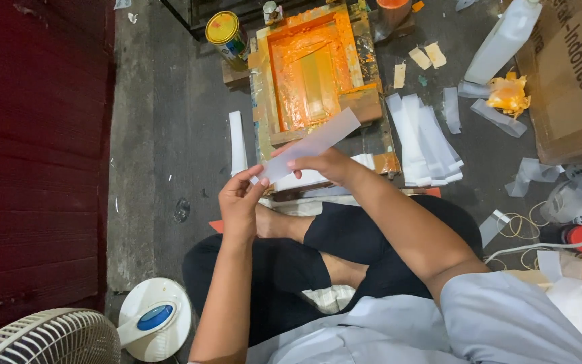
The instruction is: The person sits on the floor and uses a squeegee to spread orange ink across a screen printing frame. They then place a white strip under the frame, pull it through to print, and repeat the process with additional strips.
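Item one: a long, translucent white plastic strip, which we are holding up in front of us above our crossed legs. Its long axis is running diagonally, from the near left end up to the far right end over the frame.

Item two: our left hand. Its fingers are pinching narrow on the near left end of the strip.

Item three: our right hand. Its fingers are closing on the strip's lower edge a little further along, just right of the left hand's pinch. Both hands are gripping the near half; the far right end is hanging free, well beyond either hand, with the right hand the nearer of the two.

Item four: a square wooden printing frame smeared with orange ink, lying on the grey concrete floor just beyond the strip.

Item five: a fanned pile of white strips of the same kind, lying right of the frame, with a single white strip lying to its left.

Item six: a round tin with a yellow lid, standing far left of the frame.

Item seven: a white plastic bottle and a brown cardboard box, sitting far right.

Item eight: a white electric fan, standing near left beside a dark red wall.
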